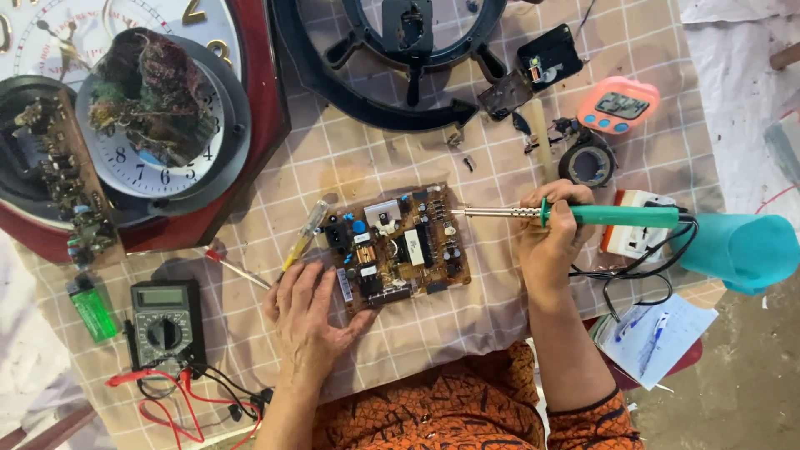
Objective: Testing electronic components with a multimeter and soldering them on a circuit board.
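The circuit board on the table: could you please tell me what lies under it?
The circuit board lies on a checked cloth. The left hand rests at its near-left corner. What lies beneath the board is hidden.

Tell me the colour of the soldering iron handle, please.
The soldering iron handle is green, held in the right hand; head view.

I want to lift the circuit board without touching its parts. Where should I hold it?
Hold the circuit board by its bare edges, coming from the near-left corner beside the left hand. Components crowd its top face, and the soldering iron in the right hand points at its far-right edge.
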